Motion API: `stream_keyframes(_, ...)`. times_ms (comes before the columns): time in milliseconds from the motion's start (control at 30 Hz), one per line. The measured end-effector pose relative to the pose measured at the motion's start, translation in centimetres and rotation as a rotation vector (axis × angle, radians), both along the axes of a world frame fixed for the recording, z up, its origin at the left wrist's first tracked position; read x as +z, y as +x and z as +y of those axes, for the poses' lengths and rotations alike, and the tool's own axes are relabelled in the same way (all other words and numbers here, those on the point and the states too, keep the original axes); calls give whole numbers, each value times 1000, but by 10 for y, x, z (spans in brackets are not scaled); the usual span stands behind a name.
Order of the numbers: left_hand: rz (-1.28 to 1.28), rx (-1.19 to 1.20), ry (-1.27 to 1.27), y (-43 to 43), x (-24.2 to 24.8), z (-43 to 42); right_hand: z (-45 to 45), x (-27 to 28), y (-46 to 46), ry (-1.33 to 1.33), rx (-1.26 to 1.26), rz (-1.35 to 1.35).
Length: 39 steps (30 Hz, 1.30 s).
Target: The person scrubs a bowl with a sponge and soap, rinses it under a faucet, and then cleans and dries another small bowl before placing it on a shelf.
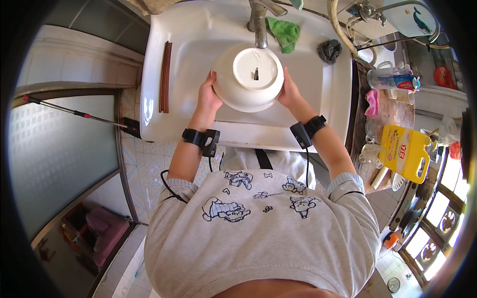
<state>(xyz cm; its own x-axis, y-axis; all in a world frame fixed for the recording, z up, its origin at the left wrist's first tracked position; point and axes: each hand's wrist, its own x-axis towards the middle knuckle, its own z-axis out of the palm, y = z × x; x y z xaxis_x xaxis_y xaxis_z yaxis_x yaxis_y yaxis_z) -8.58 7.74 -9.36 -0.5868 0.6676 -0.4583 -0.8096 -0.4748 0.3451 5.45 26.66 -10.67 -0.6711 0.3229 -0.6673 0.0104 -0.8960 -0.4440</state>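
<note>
A large white bowl (pixel 223 80) is tipped so that its round foot and underside face me, with its top edge just under the spout of the metal faucet (pixel 260 29). My left hand (pixel 209 95) grips the bowl's left side, and my right hand (pixel 289 91) grips its right side; most fingers are hidden behind it. Beneath is a white ceramic sink (pixel 313 85). A bundle of brown chopsticks (pixel 165 78) lies along its left rim. At the back right of the faucet is a green cloth (pixel 285 33), and a dark scouring ball (pixel 329 51) rests near the right rim.
Right of the sink, a wooden surface (pixel 404 111) holds a pink cloth (pixel 372 103), glass mugs (pixel 372 154), a Colgate tube (pixel 404 82) and a yellow jug (pixel 404 151). A flexible hose (pixel 335 26) curves past the back right corner. A long-handled pole (pixel 74 111) leans at left.
</note>
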Motion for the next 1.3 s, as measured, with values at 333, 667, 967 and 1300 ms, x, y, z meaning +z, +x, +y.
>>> stream_keyframes(333, 25, -168, -259, -1, 1, 22, 21, 3, -22, 23, 43, -135)
stream_keyframes(667, 15, -88, -217, 4, -2, 26, 19, -2, -28, 48, 75, -154)
stream_keyframes(967, 100, 40, -151, 2, -6, -4, 7, -22, -37, 139, 225, -51)
stream_keyframes(1300, 369, 265, -384, -16, 48, -58, 27, 30, -53, 650, 257, -39)
